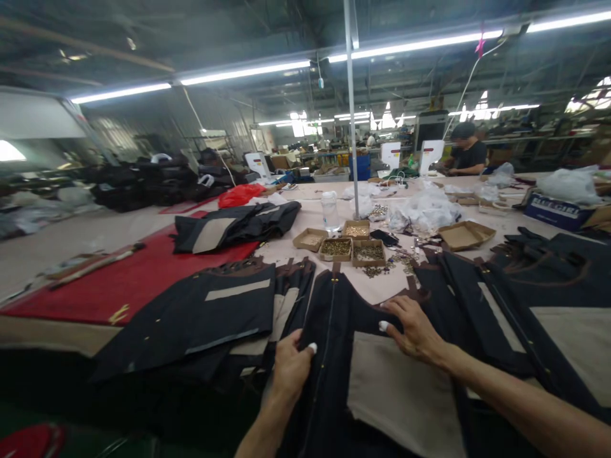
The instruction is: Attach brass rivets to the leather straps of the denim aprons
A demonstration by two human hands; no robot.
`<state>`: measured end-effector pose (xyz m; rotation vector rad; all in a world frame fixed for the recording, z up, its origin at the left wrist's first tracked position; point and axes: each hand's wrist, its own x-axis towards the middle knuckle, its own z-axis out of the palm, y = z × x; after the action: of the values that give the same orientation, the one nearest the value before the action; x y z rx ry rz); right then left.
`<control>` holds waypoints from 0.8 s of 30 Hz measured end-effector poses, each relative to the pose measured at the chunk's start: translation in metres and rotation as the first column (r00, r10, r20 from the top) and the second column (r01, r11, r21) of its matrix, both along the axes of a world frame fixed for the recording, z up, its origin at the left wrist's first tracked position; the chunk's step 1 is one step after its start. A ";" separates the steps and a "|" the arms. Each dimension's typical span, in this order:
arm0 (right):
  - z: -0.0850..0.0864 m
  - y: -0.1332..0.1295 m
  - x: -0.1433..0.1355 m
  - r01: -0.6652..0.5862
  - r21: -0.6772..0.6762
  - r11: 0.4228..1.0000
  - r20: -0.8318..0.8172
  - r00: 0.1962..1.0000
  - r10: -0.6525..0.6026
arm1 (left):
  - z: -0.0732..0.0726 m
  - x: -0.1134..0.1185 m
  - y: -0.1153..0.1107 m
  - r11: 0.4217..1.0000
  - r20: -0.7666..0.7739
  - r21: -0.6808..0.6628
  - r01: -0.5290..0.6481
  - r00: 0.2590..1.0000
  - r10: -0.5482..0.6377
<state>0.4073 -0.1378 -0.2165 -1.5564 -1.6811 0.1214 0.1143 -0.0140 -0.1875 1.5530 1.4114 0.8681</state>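
A dark apron (329, 324) with a beige pocket (398, 375), brown trim and small brass rivets hangs over the near table edge in front of me. My left hand (290, 366) is closed on its left edge, thumb on top, with a white cover on the thumb tip. At the curved upper edge, my right hand (414, 331) holds the cloth between fingers and white-capped thumb. Beyond the apron's top stand small cardboard boxes of metal fittings, among them one box (368, 261) with loose pieces spilled beside it.
More dark aprons lie left (229, 299) and right (482, 305). A folded dark bundle (233, 226) rests on red sheeting (157, 264). Behind the boxes are a clear bottle (330, 213), plastic bags (424, 210) and an upright pole (352, 127). A person (465, 152) sits at the far side.
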 end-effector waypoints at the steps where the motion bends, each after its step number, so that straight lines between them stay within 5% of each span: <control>1: -0.018 0.001 0.009 0.036 -0.029 0.999 0.071 0.997 -0.034 | -0.006 -0.014 0.016 0.999 0.030 -0.018 0.027 0.999 -0.026; 6: -0.097 0.025 0.038 0.054 -0.117 0.992 0.142 0.989 -0.037 | -0.034 -0.064 0.080 0.999 0.003 -0.044 0.019 1.000 -0.019; 10: -0.119 0.059 0.033 -0.016 -0.068 0.998 0.061 0.998 0.020 | -0.033 -0.067 0.101 0.985 -0.232 0.130 -0.113 0.962 0.141; 12: -0.120 0.073 0.027 -0.035 -0.056 0.998 0.034 0.999 0.037 | -0.031 -0.047 0.096 0.915 -0.378 0.389 -0.106 0.887 0.264; 14: -0.119 0.084 0.025 -0.048 -0.034 0.998 0.008 0.999 0.048 | -0.036 -0.012 0.080 0.819 -0.468 0.567 0.086 0.852 0.234; 16: -0.118 0.094 0.033 -0.068 -0.009 0.998 -0.028 0.997 0.068 | -0.050 0.032 0.057 0.755 -0.510 0.538 0.373 0.858 -0.061; 18: -0.117 0.106 0.052 -0.035 -0.005 0.999 -0.065 0.997 0.035 | -0.068 0.074 0.034 0.662 -0.561 0.452 0.598 0.768 -0.310; 21: -0.116 0.131 0.096 0.203 -0.065 0.977 -0.041 0.978 -0.206 | -0.091 0.114 0.012 0.627 -0.621 0.352 0.694 0.675 -0.398; 24: -0.117 0.158 0.136 0.416 -0.167 0.894 0.079 0.910 -0.408 | -0.100 0.123 0.009 0.653 -0.648 0.322 0.685 0.663 -0.375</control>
<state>0.5432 0.0204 -0.3336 -2.0333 -1.3618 0.0192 0.2370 -0.0052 -0.2873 2.6668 0.9135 0.4642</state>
